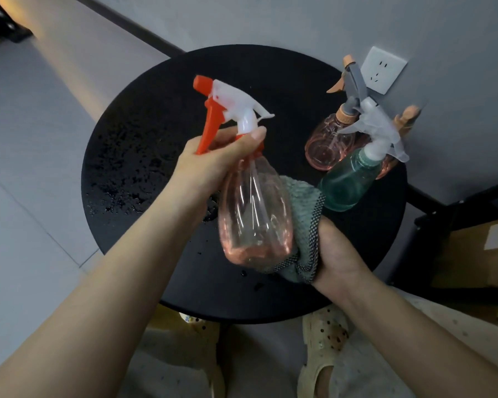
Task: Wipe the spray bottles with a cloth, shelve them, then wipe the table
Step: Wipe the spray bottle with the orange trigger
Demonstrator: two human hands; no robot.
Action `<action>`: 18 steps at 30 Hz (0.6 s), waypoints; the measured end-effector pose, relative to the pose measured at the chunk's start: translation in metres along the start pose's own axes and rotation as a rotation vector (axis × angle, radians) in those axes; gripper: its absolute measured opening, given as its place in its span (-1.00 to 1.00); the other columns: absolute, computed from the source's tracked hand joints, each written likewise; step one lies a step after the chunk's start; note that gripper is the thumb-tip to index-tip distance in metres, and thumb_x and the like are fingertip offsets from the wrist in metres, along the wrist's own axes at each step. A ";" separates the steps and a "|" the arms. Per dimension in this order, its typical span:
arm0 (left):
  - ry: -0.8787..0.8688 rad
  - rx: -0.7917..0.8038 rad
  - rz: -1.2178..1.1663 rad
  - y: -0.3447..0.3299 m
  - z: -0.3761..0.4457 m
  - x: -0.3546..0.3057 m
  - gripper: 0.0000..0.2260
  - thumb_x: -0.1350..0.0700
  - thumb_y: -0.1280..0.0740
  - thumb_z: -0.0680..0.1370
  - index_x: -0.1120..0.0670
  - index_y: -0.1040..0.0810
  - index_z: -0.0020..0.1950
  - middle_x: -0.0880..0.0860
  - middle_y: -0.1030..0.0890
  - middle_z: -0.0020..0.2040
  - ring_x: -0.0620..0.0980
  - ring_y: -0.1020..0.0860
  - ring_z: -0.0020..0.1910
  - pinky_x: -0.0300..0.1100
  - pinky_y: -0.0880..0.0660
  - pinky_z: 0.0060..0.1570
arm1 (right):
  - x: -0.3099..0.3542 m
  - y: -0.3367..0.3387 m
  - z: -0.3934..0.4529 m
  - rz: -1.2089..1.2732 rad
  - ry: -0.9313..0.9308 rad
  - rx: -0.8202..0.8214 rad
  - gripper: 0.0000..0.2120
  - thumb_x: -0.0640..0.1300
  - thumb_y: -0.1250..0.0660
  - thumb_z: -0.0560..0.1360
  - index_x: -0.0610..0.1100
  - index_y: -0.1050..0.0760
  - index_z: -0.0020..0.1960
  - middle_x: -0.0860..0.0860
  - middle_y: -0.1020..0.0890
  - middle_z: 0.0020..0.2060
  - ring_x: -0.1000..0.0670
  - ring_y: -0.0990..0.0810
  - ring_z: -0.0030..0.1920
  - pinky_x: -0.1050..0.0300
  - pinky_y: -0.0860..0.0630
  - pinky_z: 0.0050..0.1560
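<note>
My left hand [213, 165] grips the neck of a clear pink spray bottle [253, 216] with an orange-and-white trigger head, held tilted above the round black table [144, 133]. My right hand [337, 251] holds a grey-green cloth [302, 208] pressed against the bottle's right side and base. A green spray bottle [348, 182] with a white head stands on the table's right part. Behind it is a pink bottle [325, 145] with a grey-and-tan head. A further tan trigger head [406, 119] shows at the right; its bottle is mostly hidden.
Water droplets [127, 179] speckle the table's left half. A grey wall with a white socket [383, 70] rises behind the table. A dark shelf frame [454, 211] holding a cardboard box [483, 254] stands at the right. My feet in pale clogs [322, 349] are below the table edge.
</note>
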State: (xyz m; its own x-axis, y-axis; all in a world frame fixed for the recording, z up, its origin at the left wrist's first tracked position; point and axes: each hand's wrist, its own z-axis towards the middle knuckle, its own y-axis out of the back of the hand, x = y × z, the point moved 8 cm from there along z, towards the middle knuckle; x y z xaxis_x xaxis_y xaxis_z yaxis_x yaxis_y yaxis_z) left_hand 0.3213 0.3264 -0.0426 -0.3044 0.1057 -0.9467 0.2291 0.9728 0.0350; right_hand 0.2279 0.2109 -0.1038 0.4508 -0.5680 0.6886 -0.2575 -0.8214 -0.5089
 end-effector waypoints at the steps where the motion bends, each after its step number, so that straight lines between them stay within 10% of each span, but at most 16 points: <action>1: 0.009 0.000 -0.009 -0.002 -0.002 0.002 -0.74 -0.04 -0.45 0.41 0.06 -0.67 0.01 0.00 -0.70 -0.19 -0.07 -0.67 -0.21 -0.22 -0.54 -0.18 | 0.005 0.003 0.002 -0.075 0.055 -0.029 -0.77 -0.12 -0.25 0.50 -0.20 -0.60 0.05 -0.10 -0.69 -0.09 -0.07 -0.67 -0.06 0.10 -0.62 -0.09; 10: 0.018 0.020 -0.117 -0.003 -0.006 0.004 -0.70 0.03 -0.46 0.36 0.15 -0.64 0.02 0.04 -0.69 -0.19 -0.04 -0.67 -0.23 -0.27 -0.55 -0.27 | 0.039 -0.019 -0.008 -0.550 0.535 0.010 -0.64 -0.11 -0.27 0.44 0.23 -0.42 0.17 0.19 -0.59 0.15 0.20 -0.51 0.23 0.19 -0.42 0.29; 18: 0.030 0.038 -0.272 0.006 0.000 -0.002 -0.69 0.06 -0.44 0.29 0.18 -0.63 -0.03 0.09 -0.67 -0.20 -0.01 -0.63 -0.29 -0.17 -0.59 -0.26 | -0.016 0.000 0.004 -0.257 0.007 -0.030 -0.67 -0.05 -0.12 0.62 -0.17 -0.50 0.26 -0.08 -0.63 0.13 -0.02 -0.60 0.15 -0.01 -0.49 0.25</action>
State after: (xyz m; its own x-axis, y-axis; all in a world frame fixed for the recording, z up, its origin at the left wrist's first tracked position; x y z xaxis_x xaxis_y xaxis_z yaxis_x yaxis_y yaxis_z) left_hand 0.3231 0.3317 -0.0407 -0.3861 -0.1518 -0.9099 0.1693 0.9580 -0.2316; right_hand 0.2239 0.2204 -0.1164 0.4987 -0.3409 0.7969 -0.1603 -0.9398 -0.3018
